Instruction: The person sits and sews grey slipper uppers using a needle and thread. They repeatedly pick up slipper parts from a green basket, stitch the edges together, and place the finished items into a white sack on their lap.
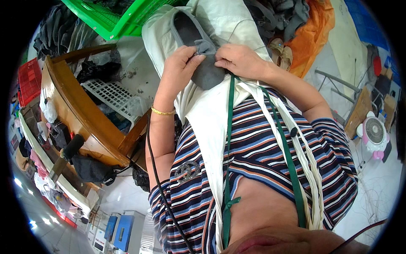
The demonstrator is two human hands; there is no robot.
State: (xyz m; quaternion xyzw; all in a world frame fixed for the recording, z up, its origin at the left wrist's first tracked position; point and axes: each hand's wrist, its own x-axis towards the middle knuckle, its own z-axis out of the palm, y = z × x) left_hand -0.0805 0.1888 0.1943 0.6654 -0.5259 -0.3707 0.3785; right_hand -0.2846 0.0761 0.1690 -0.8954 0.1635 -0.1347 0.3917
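A grey fabric slip-on shoe (207, 77) with a grey bow (204, 46) lies on the white cloth over my lap, its toe toward me and its opening away. My left hand (181, 67) pinches the left side of the bow between thumb and fingers. At the bow's right edge, my right hand (240, 60) has thumb and fingertips pressed together; whatever lies between them is too small to make out. A thin dark line like a thread (234, 30) arcs over the white cloth just beyond my right hand.
A green plastic crate (112, 31) stands at the far left. Nearer, a curved wooden bench (80, 114) sits beside a white plastic basket (111, 96). Beyond my right arm are an orange bag (319, 31), tan shoes (285, 57) and a small fan (374, 130).
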